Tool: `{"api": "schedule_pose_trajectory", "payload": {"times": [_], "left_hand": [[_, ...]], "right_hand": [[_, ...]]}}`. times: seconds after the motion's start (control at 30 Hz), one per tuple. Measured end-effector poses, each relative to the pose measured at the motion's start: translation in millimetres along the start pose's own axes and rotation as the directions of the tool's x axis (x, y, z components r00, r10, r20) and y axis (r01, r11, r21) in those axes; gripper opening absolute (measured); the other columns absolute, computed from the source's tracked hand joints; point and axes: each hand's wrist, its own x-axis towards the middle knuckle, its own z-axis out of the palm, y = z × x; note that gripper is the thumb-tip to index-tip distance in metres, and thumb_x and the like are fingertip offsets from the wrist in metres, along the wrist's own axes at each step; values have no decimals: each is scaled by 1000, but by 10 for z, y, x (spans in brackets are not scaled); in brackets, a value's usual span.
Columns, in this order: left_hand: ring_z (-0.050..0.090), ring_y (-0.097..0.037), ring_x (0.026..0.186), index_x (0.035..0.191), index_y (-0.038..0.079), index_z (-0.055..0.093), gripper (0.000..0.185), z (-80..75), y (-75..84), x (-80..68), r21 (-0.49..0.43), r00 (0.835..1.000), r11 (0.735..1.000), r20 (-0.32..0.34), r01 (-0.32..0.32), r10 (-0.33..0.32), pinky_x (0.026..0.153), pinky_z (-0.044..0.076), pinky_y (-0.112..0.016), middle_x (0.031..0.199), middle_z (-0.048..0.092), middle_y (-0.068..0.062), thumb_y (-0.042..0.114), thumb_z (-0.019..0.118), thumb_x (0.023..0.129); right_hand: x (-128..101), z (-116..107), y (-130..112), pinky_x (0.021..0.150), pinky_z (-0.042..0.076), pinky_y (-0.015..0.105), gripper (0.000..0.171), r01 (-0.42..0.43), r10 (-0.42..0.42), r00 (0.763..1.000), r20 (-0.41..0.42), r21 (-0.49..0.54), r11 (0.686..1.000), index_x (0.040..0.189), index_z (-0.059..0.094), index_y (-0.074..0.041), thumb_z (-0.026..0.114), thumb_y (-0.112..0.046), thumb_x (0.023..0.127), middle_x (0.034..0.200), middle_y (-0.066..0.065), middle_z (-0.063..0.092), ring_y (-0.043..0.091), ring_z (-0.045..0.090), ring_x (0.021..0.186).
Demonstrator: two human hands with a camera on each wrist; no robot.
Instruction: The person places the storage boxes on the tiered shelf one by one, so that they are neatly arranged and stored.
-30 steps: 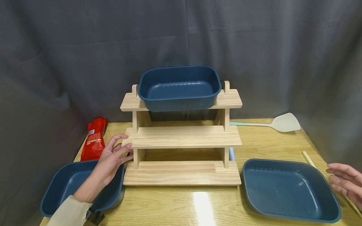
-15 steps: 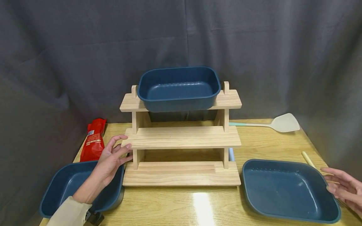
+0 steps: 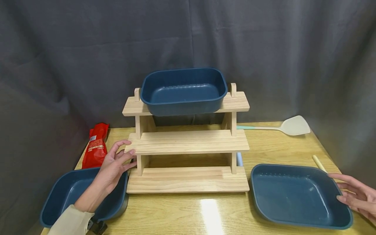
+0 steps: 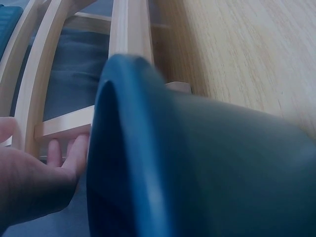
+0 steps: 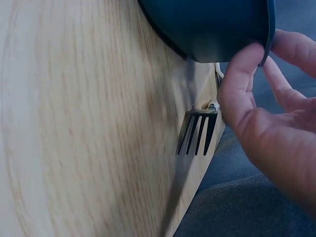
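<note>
Blue shallow baking dish [image 3: 296,195] flat on desk [image 3: 205,212], right of wooden three-tier rack [image 3: 188,143]. Right hand [image 3: 356,197] at its rim, grip released. Left hand [image 3: 113,166] released, touching rack's middle shelf. Likely needs closing on rim, then lifting.

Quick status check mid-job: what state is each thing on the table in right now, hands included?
Left hand: open, fingertips on the wooden rack.
Right hand: open, fingers at the rim of the right tray.
Top tray: empty, on the rack's top shelf.
Left tray: empty, on the table.
Fork: lying beside the right tray.
Spatula: lying flat.
Red packet: lying flat.
</note>
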Motion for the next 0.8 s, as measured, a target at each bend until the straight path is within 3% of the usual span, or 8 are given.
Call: {"api": "schedule_pose_trajectory", "payload": {"times": [0.17,0.23,0.33,0.4,0.47,0.57,0.7,0.8], "left_hand": [[73,-18,107,138,20,54,32,5,11,6,2,1000,1000,0,1,-1,96,62,-38,114,68,-2,13,68,110],[73,-18,107,138,20,54,32,7,14,7,3,1000,1000,0,2,-2,96,62,-38,114,68,-2,12,67,110],[73,-18,107,138,20,53,32,10,18,6,7,1000,1000,0,2,-2,96,62,-38,114,68,-2,12,67,110],[72,-18,107,138,20,53,32,12,20,8,12,1000,1000,0,3,-3,96,61,-38,115,68,-2,13,67,110],[72,-19,108,139,20,52,33,16,20,12,15,1000,1000,0,4,-4,97,61,-38,116,68,-2,13,67,110],[72,-19,109,139,20,52,34,19,14,16,19,1000,1000,3,9,-9,97,61,-38,116,68,-2,14,68,110],[72,-18,108,139,20,52,33,11,3,10,15,1000,1000,-3,11,-11,97,61,-38,116,68,-2,14,67,110],[72,-18,107,138,20,53,32,5,-4,1,10,1000,1000,-4,8,-8,97,61,-39,116,68,-2,13,67,110]], "right_hand": [[-2,-53,12,82,65,37,74,44,-68,991,118,192,980,162,46,-35,47,17,109,117,-3,70,14,74,104],[-1,-51,16,64,61,33,75,73,-103,987,124,224,972,161,48,-33,47,19,107,109,2,69,16,69,80],[8,-34,24,60,60,34,76,108,-140,985,101,277,955,161,50,-28,44,24,105,107,4,70,20,67,76],[26,-33,41,62,63,37,78,139,-190,975,111,361,922,162,49,-24,39,27,104,118,4,74,19,72,81],[47,-46,53,79,66,46,80,145,-227,965,134,449,882,163,49,-23,33,29,104,130,4,74,21,76,108],[71,-73,62,81,64,53,85,144,-281,943,177,544,827,165,47,-22,27,31,102,142,5,71,26,75,118],[84,-104,52,82,64,53,86,143,-290,942,170,580,802,164,49,-23,26,32,102,142,5,71,26,74,120],[79,-111,40,80,65,48,88,183,-300,947,115,575,797,162,52,-23,25,33,100,139,3,73,23,75,117]]}}
